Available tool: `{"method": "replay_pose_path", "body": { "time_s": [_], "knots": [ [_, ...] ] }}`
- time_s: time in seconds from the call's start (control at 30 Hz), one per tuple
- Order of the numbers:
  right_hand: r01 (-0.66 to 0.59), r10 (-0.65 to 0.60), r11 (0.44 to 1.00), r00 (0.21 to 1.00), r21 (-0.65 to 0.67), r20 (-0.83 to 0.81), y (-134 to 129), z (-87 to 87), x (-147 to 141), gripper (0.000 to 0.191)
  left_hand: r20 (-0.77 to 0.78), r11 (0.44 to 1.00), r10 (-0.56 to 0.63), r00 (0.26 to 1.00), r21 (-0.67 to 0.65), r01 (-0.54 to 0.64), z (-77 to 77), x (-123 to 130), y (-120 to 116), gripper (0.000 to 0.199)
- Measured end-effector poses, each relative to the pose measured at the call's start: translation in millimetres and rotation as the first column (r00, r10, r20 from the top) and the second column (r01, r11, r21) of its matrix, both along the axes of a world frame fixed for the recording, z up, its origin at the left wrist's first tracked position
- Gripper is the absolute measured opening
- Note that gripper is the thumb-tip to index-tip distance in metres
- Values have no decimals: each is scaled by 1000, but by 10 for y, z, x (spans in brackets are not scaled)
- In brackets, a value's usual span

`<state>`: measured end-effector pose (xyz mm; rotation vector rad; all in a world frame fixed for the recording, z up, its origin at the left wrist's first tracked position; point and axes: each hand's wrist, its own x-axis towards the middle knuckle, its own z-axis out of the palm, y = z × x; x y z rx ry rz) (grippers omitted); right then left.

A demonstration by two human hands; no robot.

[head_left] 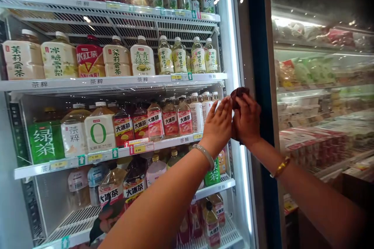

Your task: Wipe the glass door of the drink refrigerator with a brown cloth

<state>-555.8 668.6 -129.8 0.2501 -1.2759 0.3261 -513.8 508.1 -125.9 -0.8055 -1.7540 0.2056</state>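
With fingers stretched out, my left hand (218,122) lies against the glass door of a drinks fridge, near the door's right edge. A pale bangle circles that wrist. Just beside it, my right hand (249,122) presses a dark brown cloth (239,93) to the door edge, its fingers bent over the cloth. Part of the cloth is hidden under the palm. A gold bracelet is on the right wrist. Beyond the glass, bottles with white caps (196,111) stand on the shelf closest to my hands.
Fridge shelves (111,82) carry several rows of bottled tea, including a large green bottle (45,140). A bright light strip (230,27) runs down the right side. A dark blue door frame (261,46) separates it from open shelves of packaged goods (309,72). Faint reflections show on the glass.
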Motion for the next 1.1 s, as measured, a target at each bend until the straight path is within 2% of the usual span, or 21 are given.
{"method": "replay_pose_path", "body": {
  "time_s": [0.07, 0.13, 0.2, 0.27, 0.33, 0.4, 0.47, 0.5, 0.57, 0.63, 0.7, 0.73, 0.8, 0.83, 0.9, 0.93, 1.0, 1.07, 1.1],
  "knots": [
    [-12, 10, 997, 1000, 78, 28, -49, -78, 36, 41, -2, 998, -10, 1000, 55, 11, -45, -38, 34, 62],
    [-19, 8, 983, 998, 181, 59, 21, 15, 60, 40, 17, 992, -15, 1000, 128, 12, -27, -67, 80, 64],
    [-7, -16, 970, 996, 243, 92, 215, 167, 48, 37, 41, 985, -16, 999, 173, 9, 6, -78, 114, 66],
    [19, -43, 978, 993, 210, 110, 427, 211, 7, 38, 55, 984, -19, 998, 179, 9, 1, -72, 119, 65],
    [33, -41, 996, 995, 87, 88, 524, 65, -30, 41, 53, 984, -24, 998, 177, 14, -71, -54, 97, 66],
    [22, -20, 999, 998, -28, 59, 453, -210, -26, 40, 49, 982, -27, 998, 186, 17, -199, -30, 74, 69],
    [-8, 9, 1000, 997, -15, 72, 272, -458, 20, 37, 56, 978, -16, 998, 208, 4, -341, -1, 75, 72],
    [-43, 39, 998, 994, 41, 98, 178, -529, 51, 36, 63, 975, -3, 998, 220, -11, -401, 15, 87, 72],
    [-118, 95, 981, 984, 152, 150, 60, -544, 110, 36, 78, 966, 31, 996, 253, -50, -488, 50, 123, 68],
    [-171, 129, 962, 972, 213, 195, 73, -470, 143, 36, 85, 955, 60, 995, 285, -82, -540, 86, 152, 65],
    [-164, 129, 972, 972, 171, 195, 166, -462, 152, 36, 85, 950, 71, 994, 298, -94, -591, 113, 149, 66],
    [-146, 125, 983, 977, 116, 174, 206, -517, 153, 36, 84, 951, 73, 994, 295, -95, -625, 120, 133, 67],
    [-112, 115, 993, 988, -30, 106, 209, -740, 165, 37, 78, 957, 75, 994, 274, -94, -706, 123, 81, 71],
    [-112, 117, 992, 990, -62, 83, 165, -879, 178, 39, 71, 960, 77, 994, 263, -93, -746, 121, 53, 72],
    [-128, 131, 991, 987, -41, 90, 21, -1114, 209, 38, 53, 966, 87, 995, 239, -97, -805, 120, 7, 71],
    [-145, 145, 989, 984, -4, 107, -51, -1175, 223, 38, 48, 968, 95, 994, 230, -103, -817, 125, -7, 70],
    [-190, 177, 978, 974, 83, 139, -129, -1159, 224, 37, 54, 966, 112, 992, 228, -122, -805, 151, -16, 68],
    [-216, 197, 967, 970, 137, 143, -85, -1034, 179, 37, 64, 964, 119, 991, 233, -131, -772, 184, -11, 69],
    [-209, 193, 970, 972, 123, 132, -35, -979, 146, 37, 65, 963, 115, 991, 236, -127, -760, 198, -8, 69]
  ]
}}
